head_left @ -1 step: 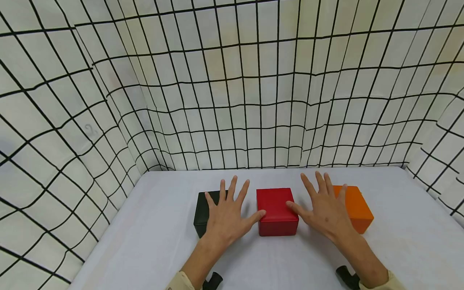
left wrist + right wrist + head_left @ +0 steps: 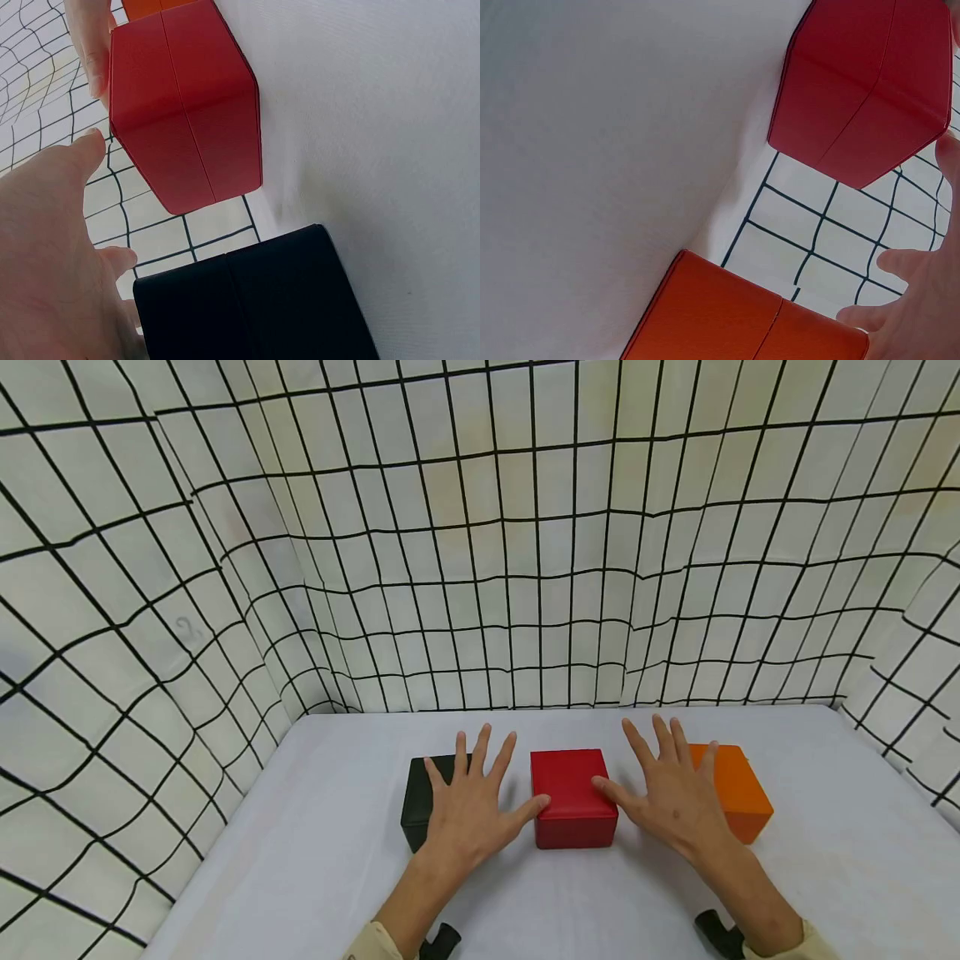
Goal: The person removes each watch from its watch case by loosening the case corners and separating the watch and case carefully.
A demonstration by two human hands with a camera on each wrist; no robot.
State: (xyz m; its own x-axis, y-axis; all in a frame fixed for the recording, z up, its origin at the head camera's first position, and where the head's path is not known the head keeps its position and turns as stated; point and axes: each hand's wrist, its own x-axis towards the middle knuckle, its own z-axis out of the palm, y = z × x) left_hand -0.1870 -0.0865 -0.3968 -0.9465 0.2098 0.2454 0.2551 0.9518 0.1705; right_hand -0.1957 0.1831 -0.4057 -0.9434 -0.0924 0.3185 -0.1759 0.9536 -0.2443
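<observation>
Three lidded boxes stand in a row: a black box (image 2: 416, 806) at left, a red box (image 2: 573, 797) in the middle and an orange box (image 2: 741, 789) at right. My left hand (image 2: 468, 814) hovers with fingers spread, covering part of the black box, its thumb overlapping the red box's left edge. Spread likewise, my right hand (image 2: 678, 797) covers the orange box's left side, and its thumb overlaps the red box's right edge. The left wrist view shows the left palm beside the black box (image 2: 255, 300); in the right wrist view, right fingers show beyond the orange box (image 2: 720, 315).
The boxes stand on a white-covered table (image 2: 300, 860). White walls with a black grid (image 2: 525, 552) rise behind and at both sides. Black wrist-camera parts (image 2: 442, 941) show below the left forearm, others (image 2: 717, 933) by the right one.
</observation>
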